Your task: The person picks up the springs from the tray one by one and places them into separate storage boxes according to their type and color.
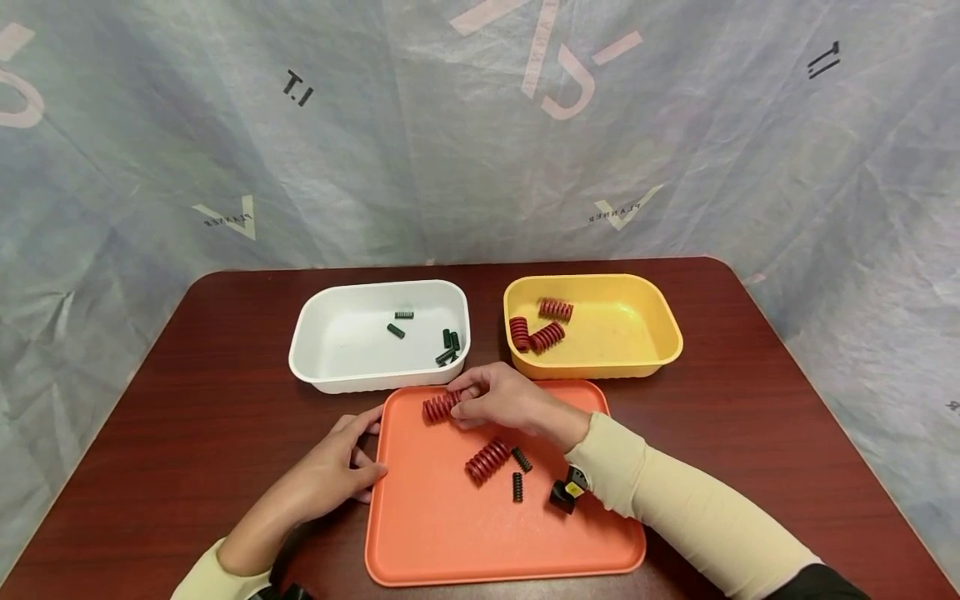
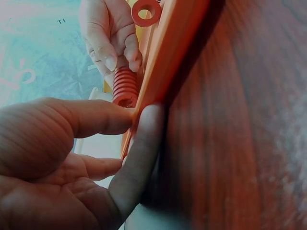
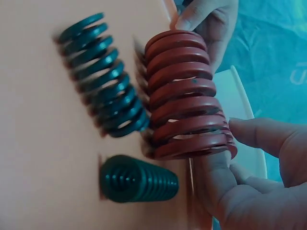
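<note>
My right hand (image 1: 498, 398) grips a red coil spring (image 1: 438, 407) by its right end, near the far left corner of the orange tray (image 1: 435, 517). With my left hand (image 1: 333, 467) I pinch the tray's left rim, thumb and fingers on either side of it in the left wrist view. A second red spring (image 1: 487, 462) lies on the middle of the tray. Beside it are two small dark green springs (image 1: 521, 459), the lower green spring (image 1: 517, 487) standing apart from the red one. In the right wrist view the nearer red spring (image 3: 182, 96) partly hides the held one.
Behind the tray, a white bin (image 1: 330, 385) holds several small green springs. To its right, a yellow bin (image 1: 600, 371) contains 3 red springs. Both stand on a dark red wooden table (image 1: 195, 433), with a printed grey curtain (image 1: 420, 150) behind.
</note>
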`<state>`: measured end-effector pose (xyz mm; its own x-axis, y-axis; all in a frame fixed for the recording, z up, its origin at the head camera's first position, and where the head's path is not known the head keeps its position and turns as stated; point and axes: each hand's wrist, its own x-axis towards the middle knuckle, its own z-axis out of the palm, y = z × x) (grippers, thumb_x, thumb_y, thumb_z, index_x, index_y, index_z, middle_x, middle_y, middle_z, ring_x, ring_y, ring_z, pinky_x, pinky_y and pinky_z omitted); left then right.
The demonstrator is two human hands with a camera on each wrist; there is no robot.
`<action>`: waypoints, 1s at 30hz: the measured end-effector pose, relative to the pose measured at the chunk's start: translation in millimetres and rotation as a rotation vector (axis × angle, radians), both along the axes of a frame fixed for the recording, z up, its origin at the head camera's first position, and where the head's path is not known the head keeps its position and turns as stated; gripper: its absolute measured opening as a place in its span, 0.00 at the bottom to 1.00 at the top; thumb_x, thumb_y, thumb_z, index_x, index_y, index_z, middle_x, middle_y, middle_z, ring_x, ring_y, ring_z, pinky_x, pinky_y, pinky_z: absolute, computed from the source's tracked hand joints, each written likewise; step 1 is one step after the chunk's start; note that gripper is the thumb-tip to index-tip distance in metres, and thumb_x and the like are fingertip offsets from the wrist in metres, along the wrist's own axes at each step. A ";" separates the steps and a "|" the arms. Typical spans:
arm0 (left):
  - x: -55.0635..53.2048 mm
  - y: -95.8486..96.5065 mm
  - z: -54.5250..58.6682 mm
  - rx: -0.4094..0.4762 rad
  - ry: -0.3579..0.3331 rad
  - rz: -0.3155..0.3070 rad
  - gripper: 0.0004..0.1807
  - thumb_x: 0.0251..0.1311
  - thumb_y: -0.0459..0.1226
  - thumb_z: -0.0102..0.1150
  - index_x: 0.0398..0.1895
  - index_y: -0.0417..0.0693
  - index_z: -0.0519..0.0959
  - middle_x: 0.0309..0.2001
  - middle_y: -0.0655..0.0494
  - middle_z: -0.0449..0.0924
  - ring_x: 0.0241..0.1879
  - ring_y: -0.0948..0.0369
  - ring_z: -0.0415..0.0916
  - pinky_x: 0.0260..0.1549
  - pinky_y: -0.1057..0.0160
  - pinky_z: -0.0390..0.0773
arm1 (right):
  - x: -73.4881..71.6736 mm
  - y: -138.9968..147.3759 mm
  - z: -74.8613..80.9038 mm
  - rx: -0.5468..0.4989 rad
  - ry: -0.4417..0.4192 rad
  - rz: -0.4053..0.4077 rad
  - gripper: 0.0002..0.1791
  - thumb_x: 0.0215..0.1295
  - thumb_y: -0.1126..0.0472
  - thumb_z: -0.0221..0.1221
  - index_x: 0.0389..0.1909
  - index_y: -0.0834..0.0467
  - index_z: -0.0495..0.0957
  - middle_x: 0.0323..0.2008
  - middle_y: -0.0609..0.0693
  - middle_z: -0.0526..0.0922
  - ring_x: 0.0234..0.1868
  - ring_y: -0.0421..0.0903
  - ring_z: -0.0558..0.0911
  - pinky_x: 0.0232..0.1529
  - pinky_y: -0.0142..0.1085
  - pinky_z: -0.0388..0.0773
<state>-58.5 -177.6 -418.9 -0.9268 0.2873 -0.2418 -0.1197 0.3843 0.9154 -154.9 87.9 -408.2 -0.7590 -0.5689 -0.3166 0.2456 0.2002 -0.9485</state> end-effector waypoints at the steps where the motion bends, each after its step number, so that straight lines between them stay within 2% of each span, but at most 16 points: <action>1: 0.2 -0.1 -0.2 0.001 0.001 0.001 0.44 0.62 0.21 0.63 0.80 0.39 0.55 0.64 0.34 0.59 0.34 0.53 0.79 0.24 0.57 0.88 | 0.1 -0.2 -0.3 0.007 0.005 0.003 0.17 0.67 0.75 0.63 0.56 0.74 0.78 0.35 0.56 0.83 0.34 0.49 0.88 0.43 0.42 0.89; 12: 0.3 -1.1 -1.4 0.017 -0.001 0.008 0.44 0.62 0.21 0.63 0.80 0.38 0.55 0.64 0.34 0.59 0.34 0.53 0.79 0.24 0.57 0.89 | 0.4 5.5 1.4 0.051 0.050 0.035 0.13 0.67 0.71 0.67 0.51 0.66 0.85 0.33 0.59 0.88 0.29 0.47 0.87 0.39 0.43 0.90; 19: 1.1 -2.4 -4.7 0.045 0.015 -0.007 0.45 0.62 0.21 0.63 0.80 0.36 0.53 0.64 0.32 0.59 0.34 0.52 0.79 0.23 0.56 0.88 | -2.5 18.2 6.4 -0.021 -0.054 0.059 0.14 0.67 0.71 0.66 0.52 0.65 0.85 0.32 0.59 0.87 0.32 0.46 0.86 0.34 0.36 0.88; 24: 1.6 -2.4 -4.6 0.061 0.015 -0.007 0.45 0.62 0.21 0.64 0.80 0.36 0.54 0.64 0.33 0.59 0.34 0.52 0.79 0.23 0.56 0.89 | -4.3 30.7 10.7 -0.064 -0.083 0.109 0.15 0.67 0.72 0.63 0.54 0.68 0.83 0.31 0.58 0.86 0.32 0.46 0.84 0.31 0.31 0.84; 30: 0.8 -1.9 -3.2 0.047 0.015 -0.010 0.44 0.62 0.21 0.63 0.80 0.38 0.55 0.64 0.33 0.59 0.34 0.52 0.80 0.24 0.56 0.89 | -6.4 49.1 22.5 -0.083 -0.115 0.106 0.16 0.68 0.71 0.63 0.56 0.68 0.82 0.32 0.59 0.86 0.33 0.45 0.85 0.32 0.31 0.85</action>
